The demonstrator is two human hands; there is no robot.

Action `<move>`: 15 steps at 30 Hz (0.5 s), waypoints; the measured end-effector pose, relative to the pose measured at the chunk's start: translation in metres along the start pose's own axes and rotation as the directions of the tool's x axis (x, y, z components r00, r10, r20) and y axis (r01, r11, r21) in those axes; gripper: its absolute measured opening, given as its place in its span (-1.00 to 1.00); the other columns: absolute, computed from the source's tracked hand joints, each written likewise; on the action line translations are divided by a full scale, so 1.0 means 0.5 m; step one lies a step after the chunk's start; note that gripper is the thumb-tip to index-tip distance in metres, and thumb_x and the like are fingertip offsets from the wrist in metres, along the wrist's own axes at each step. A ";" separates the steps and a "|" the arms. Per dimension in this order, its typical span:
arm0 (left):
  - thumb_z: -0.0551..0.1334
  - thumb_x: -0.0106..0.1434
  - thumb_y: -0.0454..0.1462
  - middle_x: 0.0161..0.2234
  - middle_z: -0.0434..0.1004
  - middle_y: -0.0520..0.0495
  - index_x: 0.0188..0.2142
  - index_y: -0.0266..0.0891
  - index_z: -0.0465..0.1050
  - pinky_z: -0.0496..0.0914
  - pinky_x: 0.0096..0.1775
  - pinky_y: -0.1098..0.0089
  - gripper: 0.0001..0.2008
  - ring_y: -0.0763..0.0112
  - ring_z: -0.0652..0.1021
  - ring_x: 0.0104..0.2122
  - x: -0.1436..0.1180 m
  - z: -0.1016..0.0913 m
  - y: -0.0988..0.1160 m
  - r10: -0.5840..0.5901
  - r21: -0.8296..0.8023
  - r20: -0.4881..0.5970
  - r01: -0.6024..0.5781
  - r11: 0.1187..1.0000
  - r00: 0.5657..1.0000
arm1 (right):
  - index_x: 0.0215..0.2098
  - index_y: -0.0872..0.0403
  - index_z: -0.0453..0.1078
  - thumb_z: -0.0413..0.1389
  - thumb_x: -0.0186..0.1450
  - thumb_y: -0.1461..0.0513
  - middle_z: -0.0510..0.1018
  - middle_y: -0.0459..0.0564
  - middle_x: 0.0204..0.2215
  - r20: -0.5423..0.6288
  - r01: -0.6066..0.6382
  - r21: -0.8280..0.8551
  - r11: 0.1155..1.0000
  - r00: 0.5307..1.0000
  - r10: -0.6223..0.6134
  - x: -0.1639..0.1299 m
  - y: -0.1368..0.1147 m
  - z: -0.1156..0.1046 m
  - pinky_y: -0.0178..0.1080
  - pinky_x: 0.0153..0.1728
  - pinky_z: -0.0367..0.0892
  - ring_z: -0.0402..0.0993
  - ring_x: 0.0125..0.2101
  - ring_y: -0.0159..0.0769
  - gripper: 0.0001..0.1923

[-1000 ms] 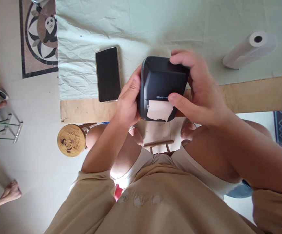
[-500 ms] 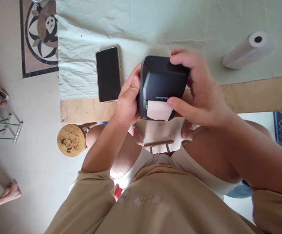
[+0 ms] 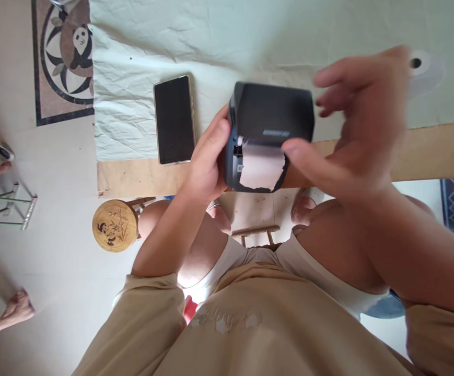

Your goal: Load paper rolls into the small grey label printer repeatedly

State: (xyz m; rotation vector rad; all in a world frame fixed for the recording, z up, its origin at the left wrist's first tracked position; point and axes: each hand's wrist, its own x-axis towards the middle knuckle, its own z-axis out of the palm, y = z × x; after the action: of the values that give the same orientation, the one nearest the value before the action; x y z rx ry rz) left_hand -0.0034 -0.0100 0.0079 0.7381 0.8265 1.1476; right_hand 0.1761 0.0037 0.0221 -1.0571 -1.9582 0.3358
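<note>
Am seeing left hand still gripping left side of black label printer, holding it above near table edge. Right hand now lifting off printer top, fingers spread open, holding nothing, thumb just touching torn paper strip. Printer lid now sitting raised, more paper showing than before. Smartphone lying on cloth beside, paper roll partly hidden behind right hand.
</note>
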 end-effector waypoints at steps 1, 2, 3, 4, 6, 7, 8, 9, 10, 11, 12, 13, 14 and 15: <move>0.05 0.31 -0.11 0.02 0.45 -0.02 0.03 -0.16 0.34 0.25 0.21 0.28 -0.64 0.26 0.29 0.23 -0.001 -0.001 0.000 0.015 0.055 0.014 -0.016 0.998 1.000 | -0.15 0.03 0.25 0.14 0.15 0.03 0.37 -0.04 -0.23 -0.104 -0.020 -0.011 1.000 0.994 0.019 0.002 -0.002 -0.002 -0.25 -0.36 0.32 0.32 -0.34 -0.43 -0.62; 0.07 0.29 -0.11 0.03 0.45 -0.02 0.03 -0.15 0.35 0.25 0.20 0.29 -0.64 0.25 0.30 0.22 -0.002 -0.004 -0.002 0.030 0.117 0.029 -0.033 0.993 0.999 | -0.21 0.05 0.25 0.11 0.19 0.03 0.37 -0.06 -0.28 -0.185 -0.061 0.000 0.998 0.981 0.060 0.005 -0.003 -0.004 -0.29 -0.43 0.26 0.26 -0.45 -0.53 -0.68; 0.10 0.28 -0.11 0.04 0.43 -0.03 0.04 -0.16 0.35 0.25 0.20 0.30 -0.63 0.24 0.31 0.21 -0.002 -0.009 -0.004 0.037 0.177 0.055 -0.047 0.983 0.998 | -0.26 0.07 0.24 0.07 0.24 0.04 0.37 -0.07 -0.29 -0.237 -0.111 0.029 0.993 0.965 0.115 0.008 -0.004 -0.005 -0.31 -0.48 0.23 0.21 -0.52 -0.59 -0.73; 0.11 0.27 -0.09 0.05 0.42 -0.03 0.05 -0.16 0.34 0.25 0.19 0.31 -0.60 0.24 0.33 0.19 -0.002 -0.014 -0.008 0.046 0.222 0.082 -0.063 0.973 0.996 | -0.30 0.08 0.22 0.04 0.27 0.07 0.36 -0.05 -0.28 -0.264 -0.164 0.066 0.984 0.948 0.175 0.012 -0.004 -0.006 -0.32 -0.51 0.24 0.20 -0.55 -0.61 -0.76; 0.13 0.24 -0.04 0.07 0.39 -0.02 0.09 -0.14 0.30 0.27 0.18 0.31 -0.54 0.25 0.36 0.16 0.001 -0.026 -0.015 0.060 0.268 0.134 -0.095 0.959 0.989 | -0.38 0.10 0.18 0.02 0.28 0.09 0.34 0.01 -0.26 -0.294 -0.216 0.144 0.966 0.922 0.251 0.018 -0.002 -0.006 -0.29 -0.53 0.33 0.29 -0.53 -0.58 -0.76; 0.13 0.24 -0.02 0.08 0.38 -0.01 0.10 -0.12 0.29 0.27 0.17 0.31 -0.52 0.26 0.37 0.16 0.002 -0.031 -0.018 0.068 0.275 0.150 -0.107 0.955 0.986 | -0.40 0.09 0.16 0.03 0.27 0.10 0.33 0.03 -0.29 -0.306 -0.224 0.168 0.960 0.914 0.266 0.019 0.001 -0.006 -0.27 -0.52 0.36 0.34 -0.52 -0.53 -0.76; 0.12 0.24 0.00 0.09 0.38 0.01 0.10 -0.09 0.28 0.27 0.18 0.30 -0.52 0.26 0.37 0.16 0.004 -0.034 -0.021 0.073 0.276 0.160 -0.116 0.954 0.984 | -0.43 0.09 0.15 0.05 0.26 0.11 0.32 0.02 -0.34 -0.316 -0.209 0.162 0.964 0.915 0.251 0.019 0.003 -0.005 -0.27 -0.54 0.35 0.35 -0.51 -0.50 -0.76; 0.11 0.24 0.01 0.09 0.38 0.02 0.09 -0.07 0.29 0.26 0.19 0.30 -0.53 0.26 0.35 0.18 0.005 -0.037 -0.023 0.075 0.274 0.162 -0.118 0.954 0.984 | -0.44 0.09 0.15 0.06 0.24 0.12 0.32 0.00 -0.39 -0.321 -0.182 0.127 0.975 0.923 0.214 0.018 0.006 -0.004 -0.28 -0.58 0.31 0.34 -0.53 -0.50 -0.77; 0.11 0.24 0.01 0.10 0.37 0.03 0.08 -0.07 0.30 0.24 0.22 0.30 -0.54 0.26 0.33 0.20 0.006 -0.038 -0.023 0.072 0.275 0.155 -0.112 0.955 0.985 | -0.44 0.10 0.17 0.07 0.23 0.15 0.33 -0.03 -0.44 -0.297 -0.151 0.065 0.986 0.941 0.163 0.015 0.007 -0.003 -0.30 -0.60 0.25 0.32 -0.54 -0.51 -0.79; 0.11 0.24 0.01 0.11 0.36 0.04 0.08 -0.07 0.30 0.21 0.24 0.30 -0.54 0.26 0.30 0.22 0.007 -0.039 -0.024 0.066 0.277 0.145 -0.104 0.955 0.987 | -0.43 0.11 0.21 0.08 0.22 0.18 0.35 -0.06 -0.47 -0.237 -0.109 -0.018 0.994 0.966 0.102 0.011 0.007 -0.003 -0.31 -0.59 0.21 0.29 -0.55 -0.52 -0.83; 0.13 0.23 0.00 0.12 0.36 0.04 0.08 -0.08 0.31 0.20 0.25 0.30 -0.54 0.26 0.29 0.23 0.007 -0.039 -0.023 0.065 0.276 0.137 -0.101 0.956 0.988 | -0.39 0.11 0.27 0.08 0.21 0.20 0.39 -0.08 -0.48 -0.147 -0.063 -0.107 0.992 0.988 0.046 0.007 0.005 -0.002 -0.32 -0.58 0.19 0.27 -0.56 -0.53 -0.88; 0.14 0.22 0.00 0.11 0.36 0.04 0.08 -0.09 0.31 0.20 0.24 0.31 -0.53 0.26 0.29 0.23 0.007 -0.038 -0.023 0.064 0.274 0.135 -0.099 0.957 0.989 | -0.36 0.10 0.32 0.08 0.21 0.22 0.44 -0.10 -0.47 -0.042 -0.017 -0.186 0.982 0.999 0.010 0.004 0.002 -0.002 -0.32 -0.55 0.18 0.28 -0.55 -0.53 -0.91; 0.15 0.22 0.00 0.10 0.37 0.03 0.08 -0.10 0.31 0.22 0.23 0.32 -0.53 0.26 0.31 0.22 0.007 -0.037 -0.022 0.066 0.272 0.136 -0.101 0.957 0.989 | -0.32 0.08 0.37 0.07 0.22 0.23 0.48 -0.11 -0.45 0.062 0.019 -0.244 0.970 0.998 -0.004 0.001 -0.002 -0.003 -0.32 -0.53 0.18 0.31 -0.52 -0.51 -0.91; 0.15 0.22 -0.01 0.09 0.38 0.03 0.08 -0.11 0.31 0.24 0.21 0.33 -0.53 0.27 0.33 0.20 0.007 -0.037 -0.021 0.071 0.272 0.142 -0.108 0.956 0.987 | -0.30 0.06 0.41 0.06 0.22 0.23 0.51 -0.13 -0.42 0.145 0.038 -0.283 0.958 0.989 0.004 -0.001 -0.008 -0.004 -0.31 -0.51 0.18 0.36 -0.49 -0.47 -0.88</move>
State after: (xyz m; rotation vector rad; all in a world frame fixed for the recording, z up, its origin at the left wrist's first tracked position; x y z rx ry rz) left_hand -0.0135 -0.0078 -0.0108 1.0834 0.8598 1.0615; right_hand 0.1756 0.0007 0.0251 -1.2259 -2.1915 0.1230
